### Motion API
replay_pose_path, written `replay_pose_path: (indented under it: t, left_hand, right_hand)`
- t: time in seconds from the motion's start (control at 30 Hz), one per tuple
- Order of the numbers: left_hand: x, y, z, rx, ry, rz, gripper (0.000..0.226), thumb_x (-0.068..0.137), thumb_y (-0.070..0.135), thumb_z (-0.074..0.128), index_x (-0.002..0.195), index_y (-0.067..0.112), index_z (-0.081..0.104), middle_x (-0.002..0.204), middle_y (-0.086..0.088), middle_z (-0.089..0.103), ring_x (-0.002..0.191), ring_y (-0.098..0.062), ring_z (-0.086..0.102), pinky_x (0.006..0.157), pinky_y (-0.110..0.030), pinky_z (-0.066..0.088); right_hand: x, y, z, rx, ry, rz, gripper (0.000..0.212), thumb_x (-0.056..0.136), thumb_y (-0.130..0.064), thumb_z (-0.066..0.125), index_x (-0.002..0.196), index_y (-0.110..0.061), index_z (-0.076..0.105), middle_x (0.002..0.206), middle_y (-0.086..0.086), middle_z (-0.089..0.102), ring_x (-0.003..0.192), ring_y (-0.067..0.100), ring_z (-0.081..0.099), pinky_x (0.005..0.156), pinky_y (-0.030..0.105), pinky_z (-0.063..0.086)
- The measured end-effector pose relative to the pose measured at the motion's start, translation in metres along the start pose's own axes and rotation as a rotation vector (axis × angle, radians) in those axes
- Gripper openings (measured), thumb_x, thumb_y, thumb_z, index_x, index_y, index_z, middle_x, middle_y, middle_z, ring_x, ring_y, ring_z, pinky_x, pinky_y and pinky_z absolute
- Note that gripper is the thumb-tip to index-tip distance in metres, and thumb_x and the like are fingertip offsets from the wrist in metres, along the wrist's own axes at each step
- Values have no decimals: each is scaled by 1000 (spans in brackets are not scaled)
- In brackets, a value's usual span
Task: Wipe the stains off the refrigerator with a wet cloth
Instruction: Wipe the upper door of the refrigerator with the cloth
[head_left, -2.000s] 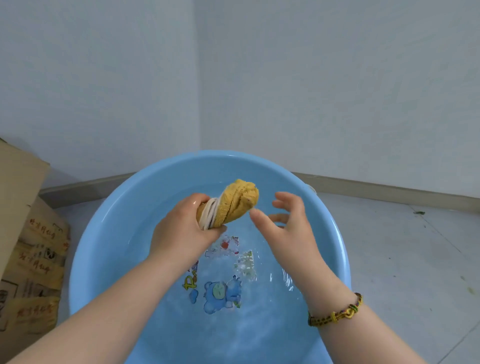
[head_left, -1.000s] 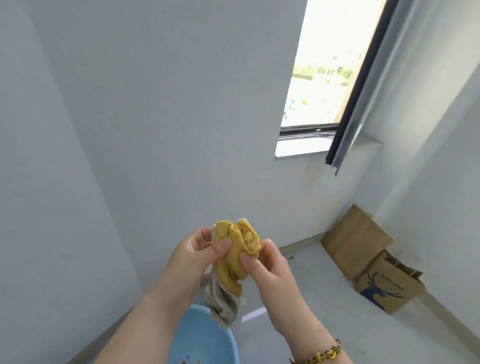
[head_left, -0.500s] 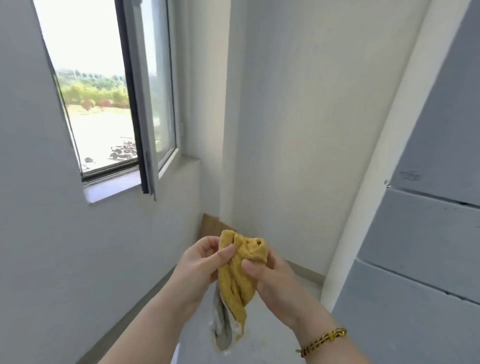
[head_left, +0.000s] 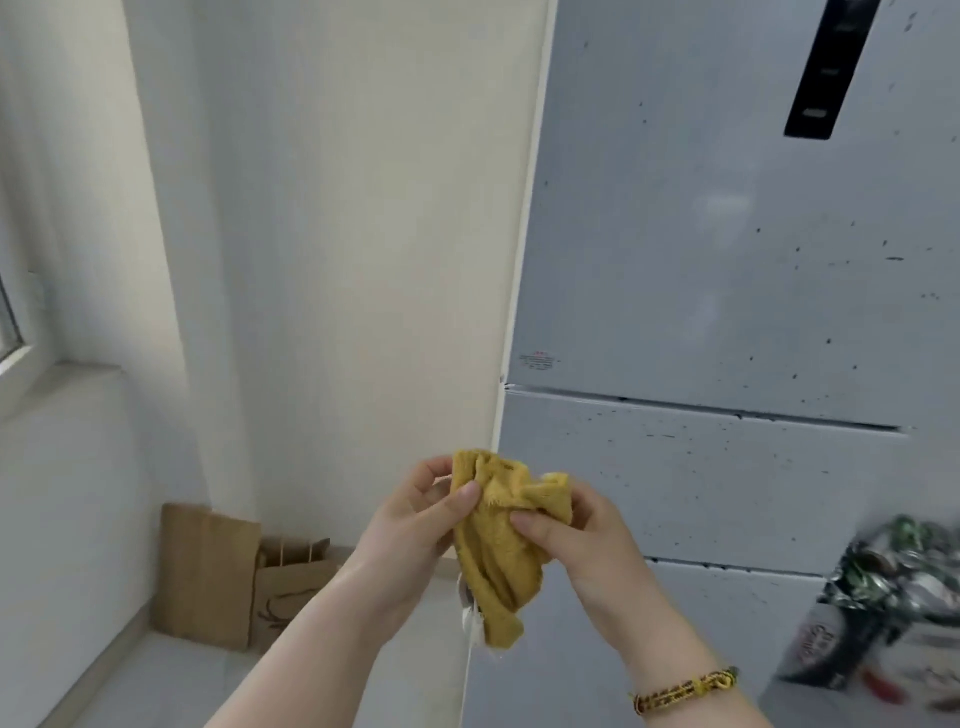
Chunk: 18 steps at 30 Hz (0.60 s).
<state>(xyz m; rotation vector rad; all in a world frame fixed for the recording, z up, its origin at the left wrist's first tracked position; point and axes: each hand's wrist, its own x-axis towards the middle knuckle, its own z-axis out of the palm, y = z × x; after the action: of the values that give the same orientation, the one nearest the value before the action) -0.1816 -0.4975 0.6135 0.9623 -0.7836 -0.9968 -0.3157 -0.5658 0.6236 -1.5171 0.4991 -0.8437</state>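
Note:
A grey refrigerator (head_left: 727, 291) fills the right half of the view, its doors dotted with small dark stains. A black panel (head_left: 831, 67) runs down the upper door. In front of its left edge I hold a wet yellow cloth (head_left: 498, 545), crumpled and hanging down. My left hand (head_left: 415, 525) pinches the cloth's top left with thumb and fingers. My right hand (head_left: 571, 530) grips its top right, a beaded bracelet on that wrist. Neither hand touches the refrigerator.
A cream wall panel (head_left: 363, 234) stands left of the refrigerator. Brown cardboard (head_left: 208, 571) and a paper bag (head_left: 291, 582) lean in the floor corner. A window sill (head_left: 31, 379) is at far left. A crinkled silver-green bag (head_left: 904, 571) sits at lower right.
I have risen from the blue basin and turned right past the window; the refrigerator front now faces me. Both hands have kept hold of the cloth, which has loosened from its twist.

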Motion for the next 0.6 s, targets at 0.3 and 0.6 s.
replay_pose_path:
  t: [0.3, 0.6]
  left_hand:
    - [71, 1, 4, -9, -151, 15, 37, 53, 27, 78, 84, 10, 67, 77, -6, 71, 74, -19, 66, 62, -23, 54]
    - [167, 22, 7, -206, -260, -96, 24, 65, 21, 61, 81, 6, 68, 75, -13, 70, 63, -20, 69, 52, -27, 56]
  right_hand:
    - [32, -1, -34, -90, 54, -91, 13, 61, -12, 65, 69, -10, 54, 56, -11, 56, 57, 0, 53, 56, 13, 45]
    - [108, -4, -57, -76, 346, -104, 16, 53, -36, 72, 63, -25, 66, 64, -7, 63, 65, 7, 60, 59, 20, 49]
